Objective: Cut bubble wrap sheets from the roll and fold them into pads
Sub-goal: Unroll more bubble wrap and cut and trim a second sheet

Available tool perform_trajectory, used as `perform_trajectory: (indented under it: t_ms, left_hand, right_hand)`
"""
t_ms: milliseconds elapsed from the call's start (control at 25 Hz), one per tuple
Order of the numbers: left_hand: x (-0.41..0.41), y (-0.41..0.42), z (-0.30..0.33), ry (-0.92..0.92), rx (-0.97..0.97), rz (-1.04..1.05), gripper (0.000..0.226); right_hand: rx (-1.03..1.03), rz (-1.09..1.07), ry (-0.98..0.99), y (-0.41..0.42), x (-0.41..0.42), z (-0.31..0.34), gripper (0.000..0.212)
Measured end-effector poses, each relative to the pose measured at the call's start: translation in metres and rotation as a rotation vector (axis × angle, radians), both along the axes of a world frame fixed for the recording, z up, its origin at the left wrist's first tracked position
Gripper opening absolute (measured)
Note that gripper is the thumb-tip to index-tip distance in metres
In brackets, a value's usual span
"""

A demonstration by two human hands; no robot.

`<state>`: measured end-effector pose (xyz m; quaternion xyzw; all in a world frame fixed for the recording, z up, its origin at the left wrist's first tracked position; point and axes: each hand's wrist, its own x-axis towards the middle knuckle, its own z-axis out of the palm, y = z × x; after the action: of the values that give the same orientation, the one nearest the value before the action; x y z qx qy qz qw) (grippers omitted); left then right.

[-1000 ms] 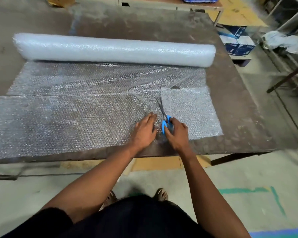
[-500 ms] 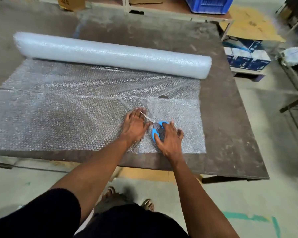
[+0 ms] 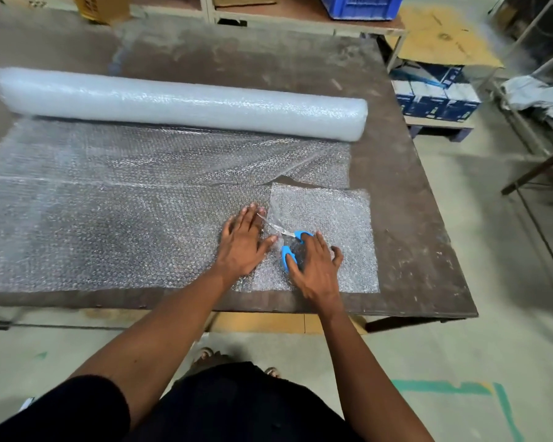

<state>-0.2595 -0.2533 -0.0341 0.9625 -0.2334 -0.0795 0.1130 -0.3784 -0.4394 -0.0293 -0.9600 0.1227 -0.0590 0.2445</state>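
Note:
A long bubble wrap roll (image 3: 179, 103) lies across the far side of the dark table (image 3: 412, 218). Its unrolled sheet (image 3: 93, 212) spreads toward me. A smaller, whiter piece of bubble wrap (image 3: 339, 224) lies at the sheet's right end, with a cut running along its far and left edges. My left hand (image 3: 241, 244) presses flat on the sheet just left of the cut, fingers spread. Blue-handled scissors (image 3: 289, 240) lie flat on the wrap with their blades pointing up-left. My right hand (image 3: 313, 266) lies over the handles, with fingers in the loops.
Beyond the table stand shelving with a blue crate (image 3: 361, 6) and cardboard boxes (image 3: 106, 8). To the right are stacked blue-and-white boxes (image 3: 434, 97) on a low stand, a cardboard sheet (image 3: 441, 39) and metal frames. Green tape (image 3: 460, 390) marks the floor.
The scissors went from standing along the cut to lying flat, blades turned left. My right hand lowered onto them. My left hand moved slightly further onto the sheet. My view shifted back.

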Motion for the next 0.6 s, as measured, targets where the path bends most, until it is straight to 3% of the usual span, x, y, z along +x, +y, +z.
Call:
perform_trajectory:
  t_ms: [200,360,520,600]
  left_hand:
    - [-0.026,0.03,0.009,-0.056,-0.219,-0.066,0.054]
    - [-0.049,0.051,0.011,-0.082,-0.304,-0.204,0.041]
    - [-0.057,0.063,0.009,0.011,-0.39,-0.206,0.032]
    - [-0.061,0.072,0.006,0.018,-0.416,-0.211,0.031]
  right_hand:
    - [0.188,-0.086,-0.098,0.027,0.002,0.028,0.039]
    - [0.528,-0.158,0.07,0.059,0.006,0.041,0.042]
    - [0.821,-0.194,0.237,0.083,0.007,0.037,0.063]
    - [0.926,-0.207,0.288,0.09,-0.002,0.037,0.061]
